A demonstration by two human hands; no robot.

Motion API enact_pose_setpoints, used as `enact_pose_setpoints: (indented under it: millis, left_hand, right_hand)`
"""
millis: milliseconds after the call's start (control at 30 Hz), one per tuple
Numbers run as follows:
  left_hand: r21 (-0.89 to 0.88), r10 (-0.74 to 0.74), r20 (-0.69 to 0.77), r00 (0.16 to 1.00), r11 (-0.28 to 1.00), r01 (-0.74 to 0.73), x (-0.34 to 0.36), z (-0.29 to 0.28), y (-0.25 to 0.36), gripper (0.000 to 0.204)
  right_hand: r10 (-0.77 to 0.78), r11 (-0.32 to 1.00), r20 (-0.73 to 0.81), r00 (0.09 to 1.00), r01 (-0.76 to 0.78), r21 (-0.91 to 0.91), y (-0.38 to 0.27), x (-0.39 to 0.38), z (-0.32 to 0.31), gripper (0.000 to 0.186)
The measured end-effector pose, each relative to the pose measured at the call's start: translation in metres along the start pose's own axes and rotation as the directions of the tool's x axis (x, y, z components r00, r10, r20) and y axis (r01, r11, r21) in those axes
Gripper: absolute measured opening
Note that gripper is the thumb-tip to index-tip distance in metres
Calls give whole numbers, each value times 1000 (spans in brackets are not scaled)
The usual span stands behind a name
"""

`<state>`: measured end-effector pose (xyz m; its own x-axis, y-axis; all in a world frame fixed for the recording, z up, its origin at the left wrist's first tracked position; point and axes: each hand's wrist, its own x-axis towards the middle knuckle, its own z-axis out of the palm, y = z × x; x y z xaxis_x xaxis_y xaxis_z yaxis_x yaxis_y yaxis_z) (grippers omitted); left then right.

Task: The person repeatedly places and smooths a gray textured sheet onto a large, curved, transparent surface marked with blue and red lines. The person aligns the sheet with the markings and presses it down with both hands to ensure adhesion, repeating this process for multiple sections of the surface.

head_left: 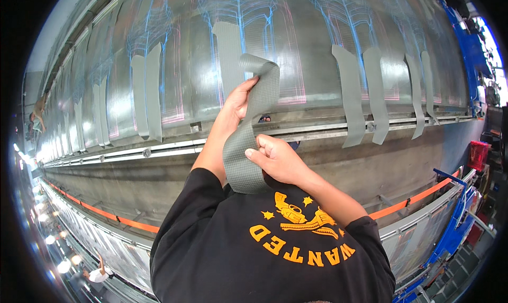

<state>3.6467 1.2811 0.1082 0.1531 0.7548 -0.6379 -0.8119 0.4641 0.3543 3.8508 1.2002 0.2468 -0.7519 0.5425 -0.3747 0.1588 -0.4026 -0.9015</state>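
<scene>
A long grey strip of textured sheet material (263, 94) hangs in a loose curve between my hands. My left hand (239, 101) pinches its edge near the upper end, which curls over toward the table. Lower down, my right hand (278, 156) has its fingers curled and its thumb pressed on the strip's right edge. The strip's lower end bends back toward my black shirt. Just beyond my left hand, another grey strip (228, 49) lies flat on the shiny table (312, 65), over blue and pink projected lines.
More grey strips (346, 96) lie along the table, several overhanging its metal front rail (317, 125). An orange strap (121, 221) runs along the walkway behind me. A red bin (478, 156) and blue frame stand at right. Other people appear at far left and lower left.
</scene>
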Motion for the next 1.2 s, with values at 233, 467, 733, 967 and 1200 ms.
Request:
enact_pose_setpoints:
  millis: [233, 467, 733, 967, 1200]
  left_hand:
    - [263, 301, -9, 953, 921, -288, -10, 24, 39, 22]
    - [314, 346, 186, 920, 866, -389, -19, 62, 58, 26]
    - [769, 112, 291, 950, 564, -302, -12, -21, 10, 29]
    - [776, 231, 196, 953, 557, -295, -8, -44, -43, 37]
    - [887, 559, 196, 806, 250, -389, -6, -11, -42, 73]
  right_hand:
    - [-70, 985, -433, 899, -6, -173, 9, 53, -79, 75]
    - [-6, 992, -631, 776, -78, -104, -83, 156, -130, 67]
    - [-162, 970, -509, 845, 232, 78, -129, 206, -162, 40]
    - [-132, 973, -517, 846, 209, 93, -127, 203, -159, 39]
    - [-16, 975, -440, 898, 111, 193, -130, 174, -152, 25]
